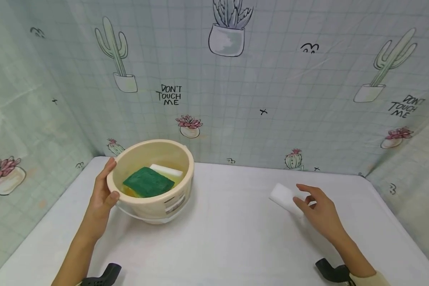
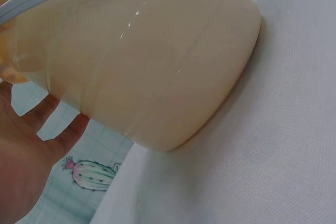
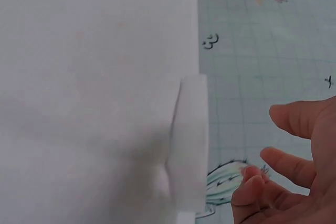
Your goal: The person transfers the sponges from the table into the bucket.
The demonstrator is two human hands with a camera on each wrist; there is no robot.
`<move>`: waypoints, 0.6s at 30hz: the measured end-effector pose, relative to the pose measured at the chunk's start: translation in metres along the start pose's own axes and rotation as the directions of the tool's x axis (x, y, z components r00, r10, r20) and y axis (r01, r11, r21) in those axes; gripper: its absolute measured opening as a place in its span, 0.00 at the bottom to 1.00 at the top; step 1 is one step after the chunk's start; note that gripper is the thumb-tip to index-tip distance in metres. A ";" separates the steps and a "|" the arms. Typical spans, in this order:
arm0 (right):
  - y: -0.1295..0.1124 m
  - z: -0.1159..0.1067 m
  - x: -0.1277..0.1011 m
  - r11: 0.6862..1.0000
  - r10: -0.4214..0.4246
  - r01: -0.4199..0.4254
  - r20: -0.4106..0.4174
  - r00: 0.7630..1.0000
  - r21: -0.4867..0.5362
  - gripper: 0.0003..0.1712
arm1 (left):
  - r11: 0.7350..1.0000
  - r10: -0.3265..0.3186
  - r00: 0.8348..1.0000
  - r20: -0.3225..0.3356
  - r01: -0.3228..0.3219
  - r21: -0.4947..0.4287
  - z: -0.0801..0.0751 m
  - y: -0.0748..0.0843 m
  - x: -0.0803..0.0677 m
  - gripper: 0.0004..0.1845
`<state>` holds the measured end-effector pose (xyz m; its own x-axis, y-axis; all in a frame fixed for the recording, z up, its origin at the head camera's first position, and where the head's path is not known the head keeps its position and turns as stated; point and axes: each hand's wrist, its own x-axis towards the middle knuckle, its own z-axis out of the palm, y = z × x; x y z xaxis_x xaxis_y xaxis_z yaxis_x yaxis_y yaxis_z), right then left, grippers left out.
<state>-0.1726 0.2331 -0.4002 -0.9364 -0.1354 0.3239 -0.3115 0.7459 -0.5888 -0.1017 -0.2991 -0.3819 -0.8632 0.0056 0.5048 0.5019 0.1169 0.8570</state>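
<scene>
Left hand (image 1: 101, 196) grips the rim of a cream plastic bucket (image 1: 153, 198), thumb hooked over the near-left edge, fingers wrapped along the outer wall. The bucket is tipped, its mouth facing the person and slightly right; its base rests on the white table (image 1: 228, 238) at the left. Inside lie a green scouring pad (image 1: 148, 182) on a yellow sponge and a white sponge block (image 1: 166, 170) behind it.

Right hand (image 1: 319, 212) is relaxed with fingers spread, holding nothing, its fingertips just beside a white melamine sponge (image 1: 283, 197). This sponge lies flat on the table at the right, long axis running from far-left to near-right.
</scene>
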 end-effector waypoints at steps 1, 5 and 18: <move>0.002 -0.001 -0.001 1.000 0.015 -0.015 0.013 1.000 0.001 0.27 | 1.000 0.003 1.000 -0.002 -0.003 -0.007 0.000 0.001 0.000 0.34; 0.012 -0.003 -0.003 0.998 0.068 -0.069 0.091 0.994 0.002 0.32 | 1.000 0.001 1.000 0.001 -0.001 -0.011 0.000 0.001 0.000 0.34; 0.040 0.002 -0.008 0.991 0.096 -0.111 0.193 0.977 0.071 0.42 | 1.000 -0.025 1.000 0.002 0.025 0.019 -0.002 0.000 -0.001 0.34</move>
<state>-0.1782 0.2624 -0.4274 -0.9754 -0.1865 0.1172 -0.2161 0.7081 -0.6722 -0.1007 -0.3012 -0.3823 -0.8755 0.0051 0.4832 0.4794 0.1354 0.8671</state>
